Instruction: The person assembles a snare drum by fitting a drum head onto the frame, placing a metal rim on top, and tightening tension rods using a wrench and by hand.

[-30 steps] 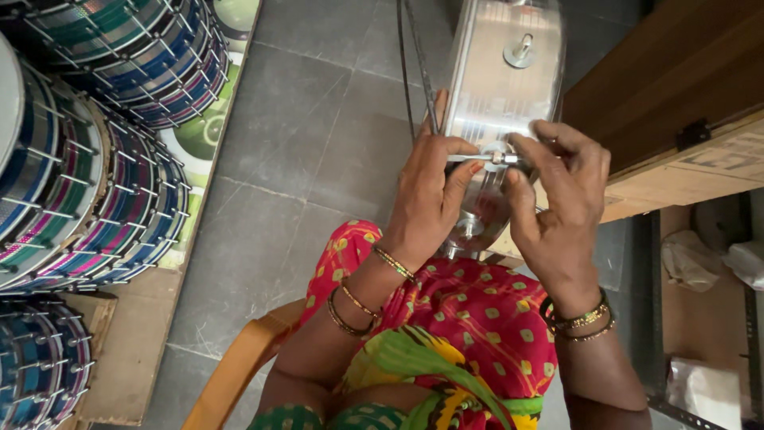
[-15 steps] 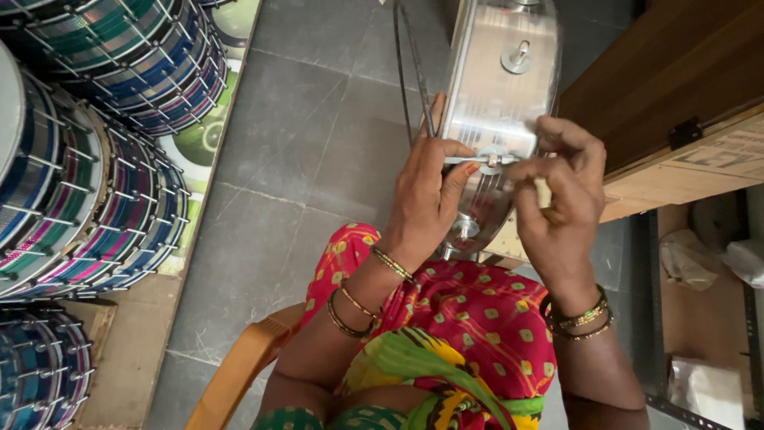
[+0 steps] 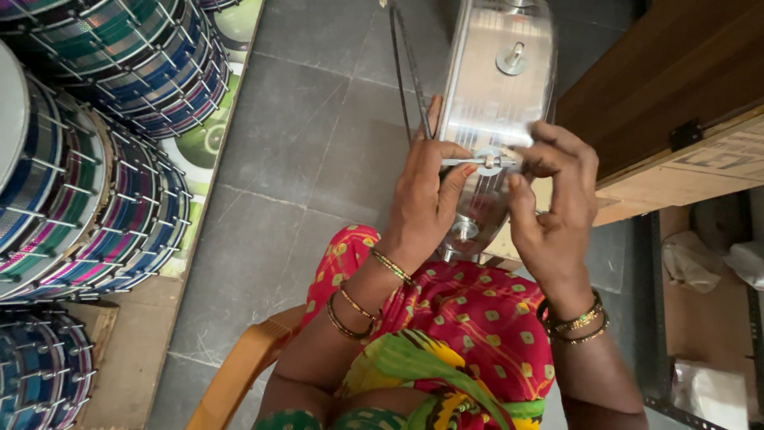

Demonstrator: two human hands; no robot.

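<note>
A shiny metal drum shell point(image 3: 495, 87) stands on edge in front of me, resting against my lap. My left hand point(image 3: 426, 199) grips its left rim, the thumb pressing a thin metal tension rod point(image 3: 465, 162) across the shell. My right hand point(image 3: 553, 203) pinches the rod's right end near a round metal lug point(image 3: 487, 162) on the shell. A second lug point(image 3: 512, 57) sits higher up, and a third point(image 3: 464, 232) lower down. Both wrists wear bangles.
Stacks of colourful striped drums point(image 3: 87, 151) fill the left side. A wooden bench or crate point(image 3: 676, 119) stands at the right, with plastic bags point(image 3: 700, 259) below it. Grey floor tiles point(image 3: 318, 151) lie ahead. An orange chair arm point(image 3: 239, 370) shows at the bottom left.
My right hand's fingers have shifted slightly on the rod at the lug, and the view has moved a little closer. The shell stays in place.
</note>
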